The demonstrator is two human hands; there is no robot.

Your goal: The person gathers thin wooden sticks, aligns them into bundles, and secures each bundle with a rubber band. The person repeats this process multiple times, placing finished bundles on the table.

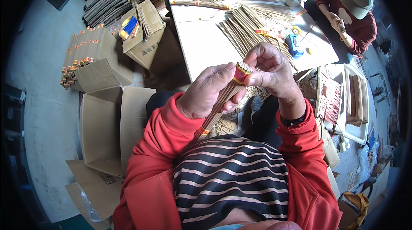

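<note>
A bundle of brown incense sticks (222,104) slants up from my lap, its far end tilted away from me. My left hand (209,91) is closed round it just below that end. A red and yellow paper band (241,74) wraps the top of the bundle, and the pale stick ends show above it. My right hand (271,70) pinches this band from the right, thumb in front and fingers curled behind. Another red and yellow band (204,131) circles the bundle lower down, close to my striped top.
A white table (199,43) ahead carries loose sticks (246,28) and a blue tape dispenser (294,45). Open cardboard boxes (101,123) stand left, with banded bundles (81,52) stacked beyond. A co-worker (354,20) sits far right. Near a white tub (364,133) lie more sticks.
</note>
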